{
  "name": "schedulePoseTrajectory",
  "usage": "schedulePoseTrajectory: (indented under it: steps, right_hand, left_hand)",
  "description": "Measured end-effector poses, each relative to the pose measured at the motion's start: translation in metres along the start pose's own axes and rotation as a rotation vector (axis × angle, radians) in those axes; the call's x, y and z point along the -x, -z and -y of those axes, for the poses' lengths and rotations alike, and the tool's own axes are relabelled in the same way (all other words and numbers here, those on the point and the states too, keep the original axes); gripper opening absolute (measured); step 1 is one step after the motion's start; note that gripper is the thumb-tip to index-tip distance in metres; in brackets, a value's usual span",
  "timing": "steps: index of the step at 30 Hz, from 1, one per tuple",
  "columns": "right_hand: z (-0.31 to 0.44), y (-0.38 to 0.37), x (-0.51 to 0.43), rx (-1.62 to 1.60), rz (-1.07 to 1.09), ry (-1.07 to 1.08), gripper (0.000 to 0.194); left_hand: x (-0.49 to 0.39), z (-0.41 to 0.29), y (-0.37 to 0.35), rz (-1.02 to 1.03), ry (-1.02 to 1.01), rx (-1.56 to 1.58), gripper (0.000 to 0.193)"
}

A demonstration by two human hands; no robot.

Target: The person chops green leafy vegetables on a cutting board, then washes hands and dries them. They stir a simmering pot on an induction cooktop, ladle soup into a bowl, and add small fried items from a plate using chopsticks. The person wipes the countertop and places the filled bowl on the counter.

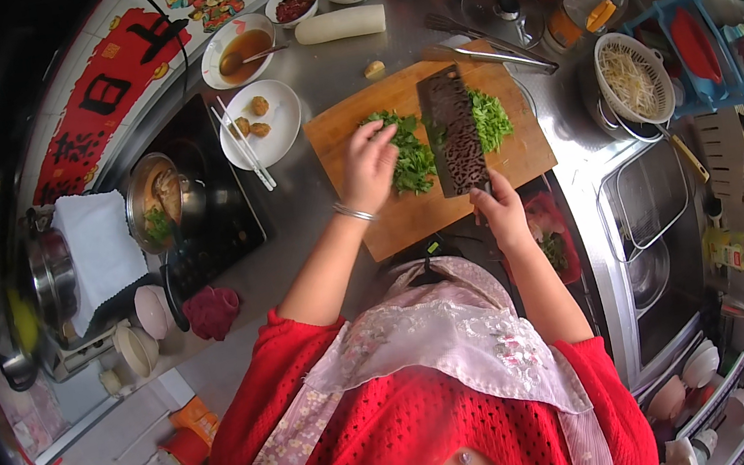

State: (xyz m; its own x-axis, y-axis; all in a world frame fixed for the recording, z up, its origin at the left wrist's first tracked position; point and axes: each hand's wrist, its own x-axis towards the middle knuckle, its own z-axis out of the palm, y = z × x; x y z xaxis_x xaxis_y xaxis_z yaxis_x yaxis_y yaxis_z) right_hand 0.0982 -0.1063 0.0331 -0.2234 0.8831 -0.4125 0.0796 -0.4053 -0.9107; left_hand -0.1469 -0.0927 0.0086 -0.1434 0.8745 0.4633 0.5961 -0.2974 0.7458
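Observation:
My right hand (502,207) grips the handle of a wide, dark cleaver (452,132) with a patterned blade. The blade lies across the wooden cutting board (386,230), between two heaps of green leafy herbs. On its left is the looser heap of leaves (413,162); on its right sits a finely chopped heap (490,119). My left hand (368,165) is over the left edge of the leaf heap, fingers apart and holding nothing. Whether its fingertips touch the leaves, I cannot tell.
Left of the board are a white plate (283,131) with fried balls and chopsticks, and a pot (162,237) on a black cooktop. Behind lie a white radish piece (341,25) and a sauce bowl (210,70). Tongs (497,56) touch the board's far edge. Bean sprouts (632,78) stand right.

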Motion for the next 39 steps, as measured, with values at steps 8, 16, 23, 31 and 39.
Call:
schedulePoseTrajectory:
  steps: [8, 16, 23, 31, 39]
  right_hand:
    - [0.013, 0.009, 0.011, -0.419, 0.029, -0.134, 0.029]
    - [0.019, 0.011, 0.028, -0.282, 0.100, -0.110, 0.032]
    - [0.004, 0.003, 0.018, 0.156, -0.003, 0.155, 0.037]
    - [0.001, -0.014, -0.018, 1.229, -0.273, 0.719, 0.049]
    - [-0.014, -0.018, -0.051, 1.487, -0.334, 0.642, 0.049]
  left_hand:
    - [0.029, -0.030, -0.052, 0.539, -0.068, -0.490, 0.066]
    - [0.019, -0.016, -0.034, 0.498, 0.055, -0.601, 0.071]
    - [0.023, -0.005, -0.016, 0.437, 0.228, -0.607, 0.059]
    - [0.021, 0.007, 0.009, -0.012, 0.134, -0.091, 0.019]
    - [0.029, 0.004, 0.019, 0.030, 0.466, 0.127, 0.011]
